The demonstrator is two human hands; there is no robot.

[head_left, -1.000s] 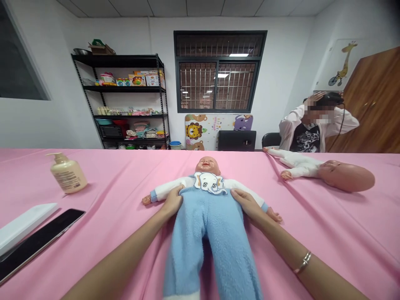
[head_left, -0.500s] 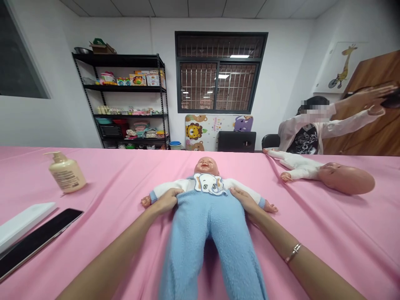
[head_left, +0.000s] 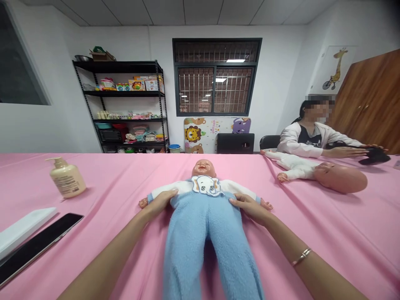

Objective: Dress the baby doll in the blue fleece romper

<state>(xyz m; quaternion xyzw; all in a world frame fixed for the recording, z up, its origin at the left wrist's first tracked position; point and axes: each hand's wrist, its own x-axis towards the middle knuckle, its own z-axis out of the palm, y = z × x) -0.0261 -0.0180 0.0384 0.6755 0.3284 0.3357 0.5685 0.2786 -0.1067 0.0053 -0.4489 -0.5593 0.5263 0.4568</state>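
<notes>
A baby doll [head_left: 203,168] lies on its back on the pink cloth, its head away from me and its arms spread. It has a white-sleeved top with an elephant bib [head_left: 204,186], and fuzzy light-blue trousers [head_left: 206,212] reach up to the bib. My left hand [head_left: 162,201] is closed on the trousers' waist at the left side; some of its fingers are hidden behind the fabric. At the opposite side, my right hand [head_left: 250,206] holds the waist between thumb and fingers.
A pump bottle [head_left: 67,179], a white box [head_left: 26,227] and a phone [head_left: 40,246] are on the left. A second doll [head_left: 340,177] lies at the right, near a seated person [head_left: 308,135] handling a black object [head_left: 373,156]. Shelves [head_left: 125,93] stand behind the table.
My right hand has shifted slightly down along the waist, its thumb and finger now further apart. The person at right has lowered both arms to the table with the black object. The view has tilted slightly.
</notes>
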